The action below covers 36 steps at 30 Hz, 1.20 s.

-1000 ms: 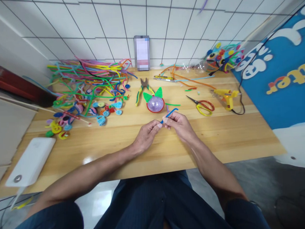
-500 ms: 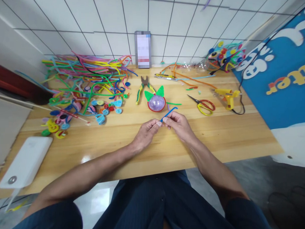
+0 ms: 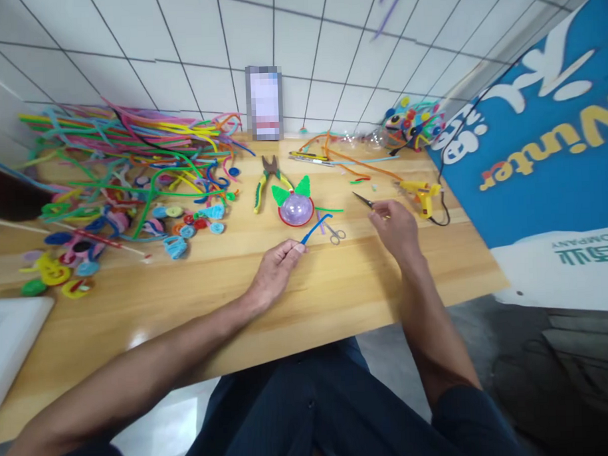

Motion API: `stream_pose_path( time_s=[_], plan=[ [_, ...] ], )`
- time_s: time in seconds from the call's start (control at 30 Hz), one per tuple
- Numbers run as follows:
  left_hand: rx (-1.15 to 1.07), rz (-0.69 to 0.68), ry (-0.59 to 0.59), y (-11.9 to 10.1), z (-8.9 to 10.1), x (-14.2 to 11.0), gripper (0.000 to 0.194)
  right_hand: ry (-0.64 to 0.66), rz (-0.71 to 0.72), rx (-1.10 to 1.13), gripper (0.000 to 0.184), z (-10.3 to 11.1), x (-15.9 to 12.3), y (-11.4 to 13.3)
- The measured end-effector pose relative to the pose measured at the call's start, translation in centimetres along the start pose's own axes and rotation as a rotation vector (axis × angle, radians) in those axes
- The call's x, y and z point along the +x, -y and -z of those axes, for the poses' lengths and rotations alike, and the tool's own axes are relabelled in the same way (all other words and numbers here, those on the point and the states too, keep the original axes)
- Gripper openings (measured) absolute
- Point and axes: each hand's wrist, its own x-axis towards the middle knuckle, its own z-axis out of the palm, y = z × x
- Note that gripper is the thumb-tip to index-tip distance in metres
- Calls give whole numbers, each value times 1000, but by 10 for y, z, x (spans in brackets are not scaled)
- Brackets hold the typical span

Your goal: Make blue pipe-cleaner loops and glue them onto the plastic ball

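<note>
My left hand (image 3: 273, 274) pinches one end of a blue pipe cleaner (image 3: 316, 229) between thumb and fingers; its free end is bent and points up to the right. On the right, my right hand (image 3: 398, 233) closes over the handles of a pair of scissors (image 3: 363, 200), whose dark blades stick out to the left. A clear purplish dome (image 3: 297, 209) with a red rim and two green leaf-shaped pieces stands just beyond the pipe cleaner. Small scissors (image 3: 337, 235) and a green pipe cleaner piece (image 3: 330, 210) lie beside it.
Pliers (image 3: 267, 183) lie behind the dome. A heap of coloured pipe cleaners (image 3: 131, 147) spreads at the left, with coiled pieces in front. A yellow glue gun (image 3: 423, 196) with a black cord is at the right. A phone (image 3: 264, 103) leans on the tiled wall.
My right hand has let go of the blue pipe cleaner and moved right onto the scissors. My left hand still holds the pipe cleaner. The view has turned right.
</note>
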Motion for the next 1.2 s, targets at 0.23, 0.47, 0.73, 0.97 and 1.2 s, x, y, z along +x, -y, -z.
stream_pose_path(
  time_s=[0.23,0.47,0.73,0.97,1.2],
  plan=[
    [-63,39,10,-1,-1,4,51,200,111,-440,38,0,28,-59],
    [-149,119,31,-15,-1,4,57,161,121,-237,39,6,28,-72],
    [-160,28,32,-44,-20,31,54,385,-68,694,62,27,-10,-37],
    [-221,6,-7,-38,-67,77,50,657,-58,708,49,29,-23,-6],
    [-284,46,31,-23,-84,99,55,782,-26,648,45,34,10,-8]
  ],
)
